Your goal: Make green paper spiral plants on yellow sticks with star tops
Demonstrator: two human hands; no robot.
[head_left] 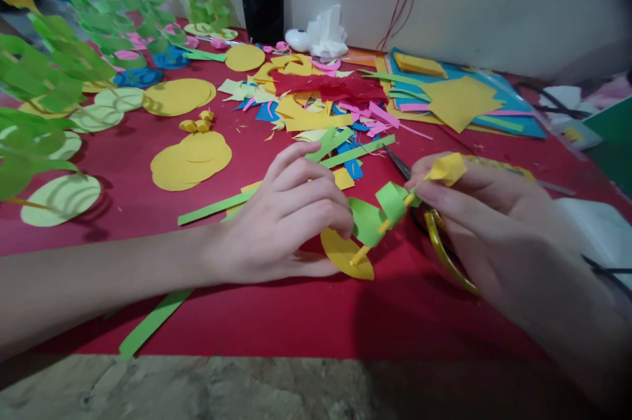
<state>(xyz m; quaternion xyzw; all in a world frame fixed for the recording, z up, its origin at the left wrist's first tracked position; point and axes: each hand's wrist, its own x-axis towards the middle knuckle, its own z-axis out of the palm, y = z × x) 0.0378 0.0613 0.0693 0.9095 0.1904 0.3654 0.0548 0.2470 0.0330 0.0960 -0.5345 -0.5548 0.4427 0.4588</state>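
A handmade paper flower (383, 226) slants between my hands. It has a yellow stem, curled green strips for leaves, a yellow bud on top and a yellow disc as its base. My right hand (494, 222) pinches the upper stem just below the bud. At the lower end, my left hand (291, 216) is closed, its curled fingers against a green leaf and its thumb by the edge of the disc. Under my right hand lie yellow-handled scissors (437, 242), partly hidden, with the dark blade tips pointing up and left.
Finished paper flowers (103, 18) stand on round bases at the left. Yellow paper discs (190, 160) lie stacked nearby. Coloured scraps (316, 110) pile up mid-table, and green strips (158, 321) lie around my left arm. Paper sheets (464, 104) rest at the back right.
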